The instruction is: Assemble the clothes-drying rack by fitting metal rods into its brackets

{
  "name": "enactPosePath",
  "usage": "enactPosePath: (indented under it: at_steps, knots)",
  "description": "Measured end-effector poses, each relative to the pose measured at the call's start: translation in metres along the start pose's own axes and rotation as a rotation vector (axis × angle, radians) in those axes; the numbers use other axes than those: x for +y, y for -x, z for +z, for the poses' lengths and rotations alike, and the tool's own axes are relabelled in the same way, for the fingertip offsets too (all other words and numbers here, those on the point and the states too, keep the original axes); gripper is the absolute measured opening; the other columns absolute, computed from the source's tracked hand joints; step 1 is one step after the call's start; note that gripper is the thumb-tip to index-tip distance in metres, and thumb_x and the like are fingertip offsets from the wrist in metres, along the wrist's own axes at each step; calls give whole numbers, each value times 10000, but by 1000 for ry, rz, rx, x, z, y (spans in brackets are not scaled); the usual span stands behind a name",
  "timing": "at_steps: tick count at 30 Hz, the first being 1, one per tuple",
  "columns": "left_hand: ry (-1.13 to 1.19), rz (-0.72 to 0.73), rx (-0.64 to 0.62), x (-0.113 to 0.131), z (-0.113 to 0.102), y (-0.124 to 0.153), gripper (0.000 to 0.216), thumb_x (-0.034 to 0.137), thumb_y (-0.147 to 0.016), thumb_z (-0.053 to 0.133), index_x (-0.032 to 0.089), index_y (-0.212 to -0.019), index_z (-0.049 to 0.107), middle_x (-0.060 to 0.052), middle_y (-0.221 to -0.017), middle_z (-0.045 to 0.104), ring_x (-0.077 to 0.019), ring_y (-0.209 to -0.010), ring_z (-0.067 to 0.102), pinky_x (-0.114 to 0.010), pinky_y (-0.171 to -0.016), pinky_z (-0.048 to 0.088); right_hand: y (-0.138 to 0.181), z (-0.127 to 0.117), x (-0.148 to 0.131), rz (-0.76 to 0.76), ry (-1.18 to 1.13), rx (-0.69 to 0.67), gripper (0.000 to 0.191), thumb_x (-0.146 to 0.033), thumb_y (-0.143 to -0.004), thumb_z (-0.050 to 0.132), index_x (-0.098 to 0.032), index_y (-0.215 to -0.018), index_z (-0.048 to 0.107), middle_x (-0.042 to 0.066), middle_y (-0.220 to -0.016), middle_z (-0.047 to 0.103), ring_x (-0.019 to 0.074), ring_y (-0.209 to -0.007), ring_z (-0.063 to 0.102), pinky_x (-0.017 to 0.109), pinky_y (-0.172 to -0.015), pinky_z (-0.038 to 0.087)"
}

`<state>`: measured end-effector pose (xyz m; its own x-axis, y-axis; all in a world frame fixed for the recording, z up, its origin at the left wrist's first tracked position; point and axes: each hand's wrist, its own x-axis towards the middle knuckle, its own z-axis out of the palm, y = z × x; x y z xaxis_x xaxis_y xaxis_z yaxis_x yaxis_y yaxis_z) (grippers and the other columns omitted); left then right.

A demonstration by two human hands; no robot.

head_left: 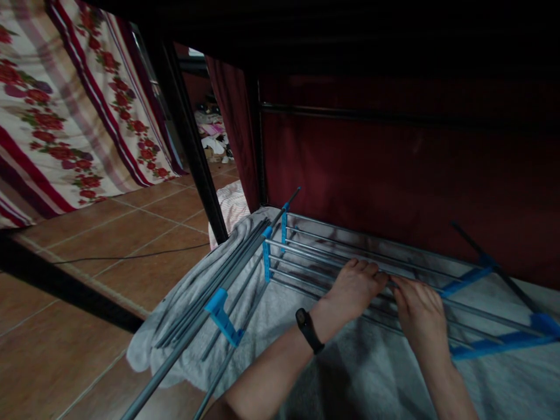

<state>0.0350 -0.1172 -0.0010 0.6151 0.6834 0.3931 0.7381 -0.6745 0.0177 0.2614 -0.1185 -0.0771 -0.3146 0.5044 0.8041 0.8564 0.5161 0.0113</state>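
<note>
A rack frame of grey metal tubes (306,252) and blue plastic connectors (266,256) lies across a grey blanket (280,326). My left hand (356,287), with a black band on the wrist, is wrapped over one of its tubes near the middle. Close beside it, my right hand (420,303) has its fingers closed round the same tube. The fingertips of both hands nearly meet. At the left end, a blue connector (224,318) sits along long tubes that run toward me. Another blue connector (503,344) joins the tubes at the right end.
Several loose tubes (214,283) lie on the blanket's left side. Black bed posts (192,128) and a dark bunk overhead (350,41) enclose the space. A maroon curtain (394,169) hangs behind. Beyond the bed are a tiled floor (144,221), a cable and a floral cloth (87,116).
</note>
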Motion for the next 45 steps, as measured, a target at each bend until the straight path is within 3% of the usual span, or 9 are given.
enactPosePath:
  at_steps: [8, 20, 29, 39, 45]
  knots:
    - [11, 12, 36, 0, -7, -4, 242, 175, -1216, 633, 190, -1360, 828, -105, -1204, 844, -246, -1138, 792, -378, -1006, 588, -6, -3, 5, -7, -39, 41, 238, -263, -1221, 622, -260, -1412, 763, 105, -1180, 875, 320, -1069, 800, 469, -1028, 567]
    - [182, -16, 29, -10, 10, -2, 270, 143, -1191, 648, 195, -1381, 832, -125, -1276, 866, -267, -1183, 805, -413, -1065, 608, -1, 4, 5, 8, -60, 6, 245, -280, -1236, 602, -268, -1402, 782, 98, -1170, 879, 309, -1043, 802, 470, -1007, 567]
    - [210, -24, 40, -14, 24, 1, 274, 146, -1198, 649, 167, -1395, 839, -119, -1201, 862, -269, -1149, 814, -395, -1028, 619, -2, 6, 5, -14, -67, 9, 241, -274, -1226, 610, -263, -1392, 784, 90, -1151, 877, 301, -1034, 805, 458, -1006, 570]
    - [195, -39, 44, -14, 24, 4, 285, 158, -1177, 688, 199, -1412, 843, -103, -1183, 853, -255, -1131, 803, -385, -1018, 622, -4, 3, 3, 15, -112, -6, 307, -257, -1207, 612, -274, -1432, 820, 97, -1166, 889, 308, -1044, 814, 458, -1009, 592]
    - [203, -51, 11, -13, 20, 4, 341, 125, -1205, 610, 183, -1464, 825, -98, -1208, 868, -261, -1180, 816, -408, -1098, 641, -4, 5, 4, 9, -120, -6, 319, -261, -1199, 621, -257, -1420, 852, 112, -1183, 892, 304, -1054, 809, 448, -1004, 592]
